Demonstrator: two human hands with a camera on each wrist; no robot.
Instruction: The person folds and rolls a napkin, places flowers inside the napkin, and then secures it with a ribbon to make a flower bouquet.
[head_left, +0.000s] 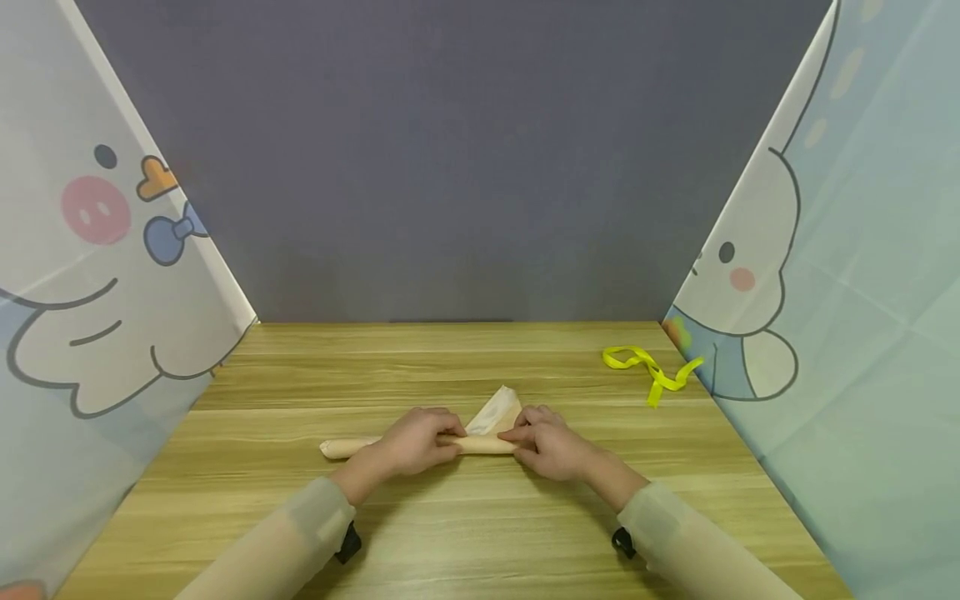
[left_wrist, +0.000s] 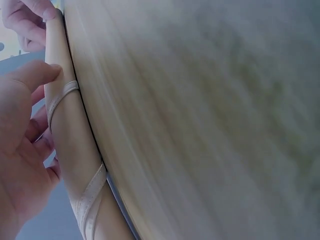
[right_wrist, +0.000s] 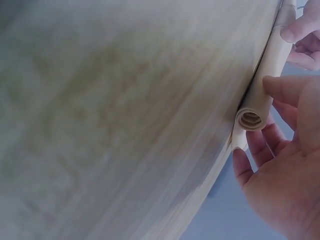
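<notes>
A thin roll of beige sheet, perhaps paper (head_left: 485,446), lies crosswise on the table, with a pointed loose flap (head_left: 495,412) standing out at its far side. My left hand (head_left: 420,442) holds the roll near its middle, thumb on the near side and fingers beyond it. Close to the right end, my right hand (head_left: 555,446) grips it the same way. Slanting edges of the wound sheet (left_wrist: 91,195) show in the left wrist view. The right wrist view shows the coiled open end (right_wrist: 251,120) beside my right fingers.
A bright yellow ribbon (head_left: 655,377) lies loosely looped at the table's back right. The wood-grain table (head_left: 480,533) meets a dark grey wall (head_left: 465,167) behind. Cartoon-printed cloths (head_left: 97,275) hang along both sides.
</notes>
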